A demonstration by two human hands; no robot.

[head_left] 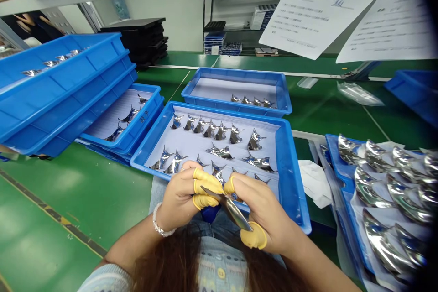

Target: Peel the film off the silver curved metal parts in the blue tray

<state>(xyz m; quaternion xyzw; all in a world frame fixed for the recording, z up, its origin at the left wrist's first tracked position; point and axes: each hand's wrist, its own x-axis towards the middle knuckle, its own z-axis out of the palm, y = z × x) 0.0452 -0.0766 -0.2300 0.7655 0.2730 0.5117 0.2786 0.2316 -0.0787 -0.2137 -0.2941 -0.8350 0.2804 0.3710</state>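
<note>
Between my two hands is a shiny curved metal part (234, 213), held low over the near edge of a blue tray (296, 178). My left hand (186, 189), with yellow finger cots on several fingers, pinches its upper left end. On the other side, my right hand (263, 210) grips it between finger and thumb, also in yellow cots. White paper lines the tray, and rows of pointed, mirror-like metal parts (221, 131) lie on it. Some parts close to my hands are partly covered by my fingers.
Behind stands another blue tray (236, 105) with several parts. Stacked blue bins (68, 96) rise at the left. Larger polished pieces (376, 187) rest on a tray at the right, beside a crumpled white cloth (315, 182). Paper sheets (325, 9) hang at upper right.
</note>
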